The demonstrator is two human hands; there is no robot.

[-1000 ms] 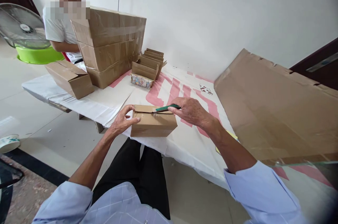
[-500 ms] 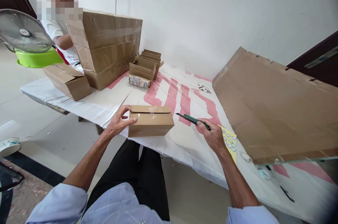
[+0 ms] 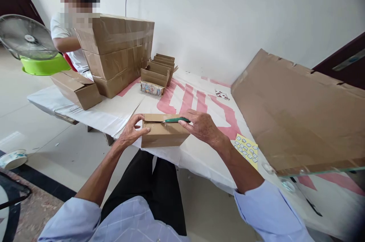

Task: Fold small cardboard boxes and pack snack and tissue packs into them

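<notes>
A small brown cardboard box (image 3: 162, 135) sits at the near edge of the white-covered table (image 3: 119, 111). My left hand (image 3: 131, 132) grips the box's left end, fingers curled over its top corner. My right hand (image 3: 201, 125) is closed on a green-handled utility knife (image 3: 176, 120), whose blade lies along the taped seam on the box's top.
Another person sits at the far left behind a stack of large taped cartons (image 3: 116, 52). An open carton (image 3: 76, 89), a row of small folded boxes (image 3: 158, 73), a yellow sticker sheet (image 3: 245, 149), a large flattened cardboard sheet (image 3: 302, 113) and a fan (image 3: 27, 38) are also here.
My right hand, which had pulled the knife away to the right of the box, has brought it back onto the box's top seam. My left hand stays on the box.
</notes>
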